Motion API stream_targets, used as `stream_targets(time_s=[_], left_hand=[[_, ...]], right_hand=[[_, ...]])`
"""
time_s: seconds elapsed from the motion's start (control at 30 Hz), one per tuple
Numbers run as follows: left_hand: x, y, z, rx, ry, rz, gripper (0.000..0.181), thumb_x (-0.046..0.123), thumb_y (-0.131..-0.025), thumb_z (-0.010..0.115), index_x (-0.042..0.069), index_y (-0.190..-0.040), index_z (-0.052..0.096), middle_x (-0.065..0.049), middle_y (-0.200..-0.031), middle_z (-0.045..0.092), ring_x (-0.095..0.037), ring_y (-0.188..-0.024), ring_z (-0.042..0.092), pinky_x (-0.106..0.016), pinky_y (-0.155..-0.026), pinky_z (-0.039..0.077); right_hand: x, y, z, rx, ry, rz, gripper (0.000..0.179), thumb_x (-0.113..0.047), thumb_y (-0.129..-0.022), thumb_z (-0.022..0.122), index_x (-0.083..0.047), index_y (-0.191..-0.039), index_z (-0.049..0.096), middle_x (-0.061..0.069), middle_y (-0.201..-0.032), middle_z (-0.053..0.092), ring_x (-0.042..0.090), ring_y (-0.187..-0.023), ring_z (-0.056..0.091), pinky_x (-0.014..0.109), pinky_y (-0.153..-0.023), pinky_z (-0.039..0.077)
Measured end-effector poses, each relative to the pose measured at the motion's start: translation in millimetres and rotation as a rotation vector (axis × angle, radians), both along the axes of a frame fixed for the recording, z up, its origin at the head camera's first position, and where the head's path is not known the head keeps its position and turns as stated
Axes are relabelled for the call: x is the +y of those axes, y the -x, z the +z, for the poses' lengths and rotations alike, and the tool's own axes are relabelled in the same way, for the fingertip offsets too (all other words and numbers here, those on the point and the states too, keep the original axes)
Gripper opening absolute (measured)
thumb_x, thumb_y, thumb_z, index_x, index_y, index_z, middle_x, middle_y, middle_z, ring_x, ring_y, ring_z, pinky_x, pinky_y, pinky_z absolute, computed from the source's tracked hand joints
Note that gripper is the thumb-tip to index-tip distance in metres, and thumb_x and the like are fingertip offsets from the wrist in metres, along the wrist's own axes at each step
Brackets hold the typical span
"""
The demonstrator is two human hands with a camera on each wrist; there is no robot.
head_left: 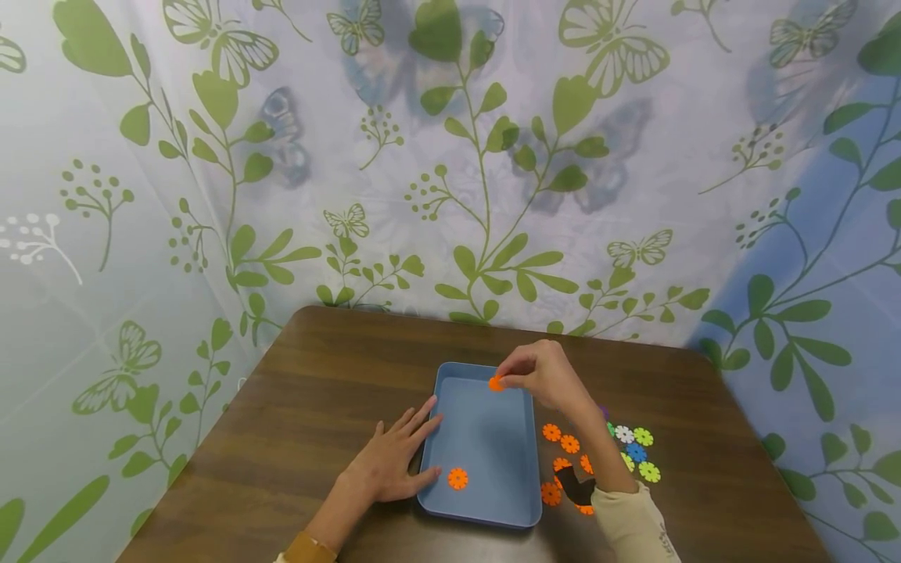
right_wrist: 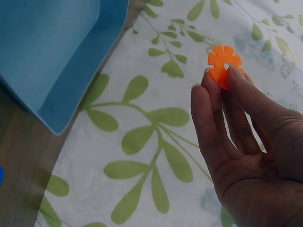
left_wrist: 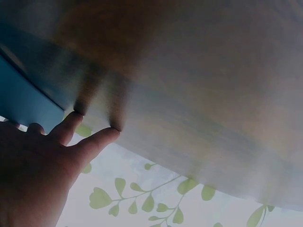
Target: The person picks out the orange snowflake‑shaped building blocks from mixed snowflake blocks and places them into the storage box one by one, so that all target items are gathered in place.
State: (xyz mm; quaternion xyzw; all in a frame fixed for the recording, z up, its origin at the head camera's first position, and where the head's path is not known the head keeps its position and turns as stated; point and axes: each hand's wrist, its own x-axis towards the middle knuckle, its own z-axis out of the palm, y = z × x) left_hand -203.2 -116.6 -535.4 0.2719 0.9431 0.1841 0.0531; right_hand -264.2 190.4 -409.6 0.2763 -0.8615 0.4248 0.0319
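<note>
My right hand pinches an orange notched disc, flower-shaped with a small centre hole, between thumb and fingertips. In the head view it is over the far end of a blue-grey tray. Another orange disc lies flat inside the tray, near its front left corner. With fingers spread, my left hand rests at the tray's left side, its fingers and thumb reaching the rim. The left wrist view shows two straight fingers of that hand touching the table beside the tray's wall.
Right of the tray, several orange discs lie scattered on the brown wooden table, partly hidden by my right forearm. Beyond them are a white disc, a blue disc and yellow-green discs. A leaf-patterned curtain hangs behind the table.
</note>
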Motion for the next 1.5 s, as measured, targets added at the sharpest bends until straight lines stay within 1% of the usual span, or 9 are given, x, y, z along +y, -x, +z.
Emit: stream_targets(time_s=[0.3,0.4,0.6,0.77,0.9,1.07,1.27,1.33,1.5], left_hand=[[-0.6,0.6,0.3,-0.019,0.021,0.004,0.085,0.061,-0.101,0.061,0.019,-0.170,0.035,0.000,-0.183,0.011,-0.045,-0.160,0.032,-0.085,-0.112,0.030],[-0.7,1.1,-0.1,-0.020,0.025,0.005,0.085,0.062,-0.101,0.060,0.020,-0.171,0.035,0.001,-0.183,0.011,-0.044,-0.160,0.031,-0.085,-0.112,0.030],[-0.6,1.3,1.2,-0.022,0.019,0.006,0.085,0.060,-0.101,0.061,0.019,-0.170,0.035,0.000,-0.183,0.011,-0.044,-0.160,0.031,-0.085,-0.113,0.029],[1.9,0.4,-0.2,-0.026,0.009,-0.006,0.084,0.059,-0.102,0.061,0.019,-0.171,0.035,0.000,-0.183,0.011,-0.044,-0.160,0.031,-0.085,-0.112,0.029],[3.6,-0.3,-1.7,-0.021,0.005,-0.007,0.084,0.059,-0.101,0.062,0.020,-0.170,0.035,-0.001,-0.182,0.013,-0.044,-0.160,0.032,-0.085,-0.113,0.029],[3.1,-0.1,-1.0,-0.010,0.011,0.004,0.084,0.059,-0.101,0.063,0.020,-0.170,0.036,-0.001,-0.182,0.014,-0.043,-0.160,0.033,-0.084,-0.112,0.030],[1.3,0.8,0.3,-0.009,0.023,0.012,0.083,0.059,-0.101,0.062,0.020,-0.170,0.037,0.000,-0.182,0.014,-0.042,-0.160,0.033,-0.084,-0.112,0.031],[0.6,0.6,0.9,-0.011,0.023,0.013,0.083,0.059,-0.101,0.062,0.020,-0.170,0.036,0.000,-0.182,0.014,-0.042,-0.160,0.033,-0.084,-0.112,0.031],[-1.2,0.7,0.8,-0.015,0.016,0.013,0.083,0.059,-0.101,0.062,0.020,-0.170,0.037,0.000,-0.182,0.014,-0.043,-0.160,0.033,-0.085,-0.112,0.030]], right_hand=[[-22,6.3,-9.8,-0.073,-0.043,0.104,0.009,0.003,-0.088,0.085,-0.005,-0.090,0.085,0.005,-0.088,0.081,0.014,-0.075,0.078,0.028,-0.071,0.063],[-28,8.5,-13.4,-0.117,-0.048,0.120,0.009,0.004,-0.088,0.085,-0.005,-0.089,0.085,0.004,-0.086,0.081,0.015,-0.073,0.078,0.028,-0.070,0.063],[-38,12.6,-22.0,-0.169,-0.071,0.161,0.012,0.007,-0.087,0.084,-0.004,-0.086,0.085,0.004,-0.083,0.081,0.017,-0.071,0.077,0.028,-0.069,0.063],[-40,13.7,-33.9,-0.230,-0.092,0.180,0.012,0.008,-0.086,0.085,-0.003,-0.085,0.084,0.006,-0.081,0.081,0.019,-0.069,0.077,0.030,-0.066,0.064],[-42,14.6,-43.4,-0.258,-0.080,0.203,0.009,0.009,-0.085,0.085,0.000,-0.085,0.083,0.008,-0.080,0.080,0.021,-0.067,0.077,0.032,-0.064,0.064],[-47,18.1,-51.6,-0.282,-0.085,0.211,0.009,0.009,-0.084,0.085,0.001,-0.083,0.082,0.008,-0.077,0.080,0.022,-0.064,0.076,0.034,-0.062,0.064],[-55,22.0,-58.3,-0.350,-0.115,0.212,0.012,0.013,-0.082,0.085,0.001,-0.081,0.081,0.011,-0.074,0.078,0.029,-0.064,0.076,0.041,-0.062,0.065],[-58,22.8,-60.4,-0.360,-0.132,0.209,0.013,0.014,-0.082,0.084,0.001,-0.080,0.081,0.011,-0.073,0.077,0.029,-0.064,0.076,0.040,-0.062,0.065],[-64,24.2,-66.7,-0.360,-0.186,0.204,0.015,0.012,-0.082,0.085,-0.002,-0.079,0.082,0.006,-0.071,0.076,0.025,-0.062,0.075,0.035,-0.060,0.064]])
